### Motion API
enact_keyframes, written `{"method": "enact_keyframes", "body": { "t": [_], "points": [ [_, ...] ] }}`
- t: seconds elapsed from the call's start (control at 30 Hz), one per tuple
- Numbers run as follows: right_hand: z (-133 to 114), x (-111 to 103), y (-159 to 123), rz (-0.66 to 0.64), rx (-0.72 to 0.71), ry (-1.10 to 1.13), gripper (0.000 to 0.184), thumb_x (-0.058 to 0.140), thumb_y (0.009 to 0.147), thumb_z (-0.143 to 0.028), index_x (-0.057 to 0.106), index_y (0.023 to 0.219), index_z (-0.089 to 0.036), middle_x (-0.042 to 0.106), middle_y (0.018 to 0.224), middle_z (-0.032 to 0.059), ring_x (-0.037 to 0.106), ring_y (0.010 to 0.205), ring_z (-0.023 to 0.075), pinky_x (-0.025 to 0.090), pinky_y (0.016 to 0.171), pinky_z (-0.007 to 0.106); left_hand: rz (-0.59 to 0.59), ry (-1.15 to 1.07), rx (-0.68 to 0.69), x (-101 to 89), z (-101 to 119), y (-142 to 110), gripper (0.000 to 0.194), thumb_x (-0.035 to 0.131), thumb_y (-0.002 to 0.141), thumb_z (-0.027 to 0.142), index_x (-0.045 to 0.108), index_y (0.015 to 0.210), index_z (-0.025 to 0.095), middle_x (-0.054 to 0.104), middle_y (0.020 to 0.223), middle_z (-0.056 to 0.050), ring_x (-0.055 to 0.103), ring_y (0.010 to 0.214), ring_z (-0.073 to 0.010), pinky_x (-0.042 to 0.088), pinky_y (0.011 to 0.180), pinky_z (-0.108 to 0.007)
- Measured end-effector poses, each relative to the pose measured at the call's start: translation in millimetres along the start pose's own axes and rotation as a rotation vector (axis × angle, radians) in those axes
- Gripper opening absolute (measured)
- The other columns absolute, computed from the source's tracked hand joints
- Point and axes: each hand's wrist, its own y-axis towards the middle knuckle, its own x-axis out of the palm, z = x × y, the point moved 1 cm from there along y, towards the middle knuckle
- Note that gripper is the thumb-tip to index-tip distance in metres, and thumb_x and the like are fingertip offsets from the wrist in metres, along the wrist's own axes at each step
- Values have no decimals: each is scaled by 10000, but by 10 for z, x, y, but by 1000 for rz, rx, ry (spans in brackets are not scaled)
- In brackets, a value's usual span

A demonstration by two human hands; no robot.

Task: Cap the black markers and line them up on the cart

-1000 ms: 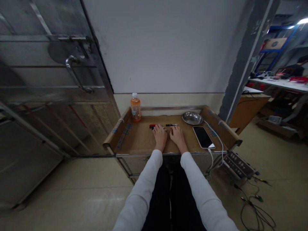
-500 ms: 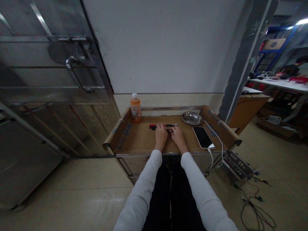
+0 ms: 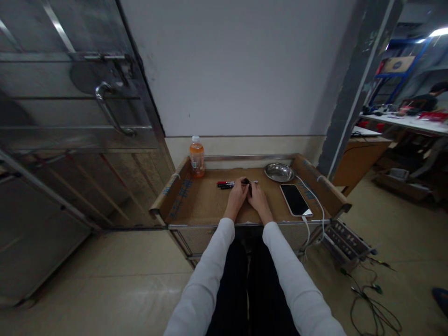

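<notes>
Head view. My left hand (image 3: 237,195) and right hand (image 3: 258,196) met at the middle of the cardboard-lined cart top (image 3: 206,203), fingertips together around a small dark pen-like object (image 3: 247,181). Both hands were closed on it, though which fingers bore the load was too small to tell. The remaining pens (image 3: 226,185), red and black, lay just left of my left hand, side by side. In my judgement the step was best done with both wrists resting on the liner, the object kept low over the surface and gripped near its two ends, so that nothing could roll toward the edge if it slipped.

Surface and room, same view. An orange drink bottle (image 3: 197,159) stood upright at the far left corner. A steel dish (image 3: 279,171) sat at the far right, and near it a phone (image 3: 296,199) lay face up with a white cable (image 3: 317,200) running off the front edge. A metal door (image 3: 70,116) stood to the left and a plain white wall (image 3: 238,70) behind. Far right, another person (image 3: 429,99) sat at a distant workbench (image 3: 409,122).
</notes>
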Motion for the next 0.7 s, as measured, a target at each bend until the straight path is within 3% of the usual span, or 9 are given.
{"method": "enact_keyframes", "body": {
  "t": [0.1,0.33,0.7],
  "points": [
    [23,25,4,-8,-32,4,217,399,900,-142,555,1051,-133,634,1066,152,569,1014,229,427,907,345,36,-44,-8,13,-13,-2,330,480,909,263,414,1217,168,583,1136,-121,630,912,-168,524,860,-336],
    [82,27,2,28,-33,80,249,409,873,-104,591,1038,-146,636,1056,119,559,999,217,420,921,353,202,-57,19,-33,3,-6,302,435,888,184,405,1188,160,535,1129,-132,587,985,-187,511,854,-339],
    [56,-27,18,32,-4,141,211,433,888,-134,635,944,-157,656,979,96,566,933,203,423,859,315,356,-3,17,-148,95,-3,226,408,865,102,433,1079,172,490,1072,-115,529,1015,-202,468,884,-376]
  ]
}}
